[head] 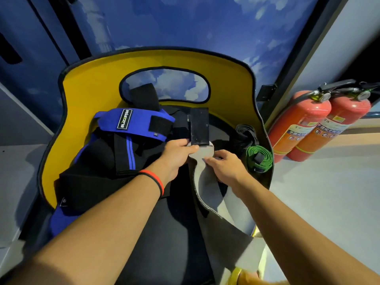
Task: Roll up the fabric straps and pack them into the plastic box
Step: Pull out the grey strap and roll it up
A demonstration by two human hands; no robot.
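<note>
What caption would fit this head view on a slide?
Left hand and right hand pinch a grey strap end over a yellow seat piled with straps, green strap coiled alongside.

Yellow chair (82,95) trimmed black; blue strap (139,128), grey strap (207,182), green roll (260,159); red extinguishers (304,124) right; blue, white-clouded wall (185,21) above.
</note>
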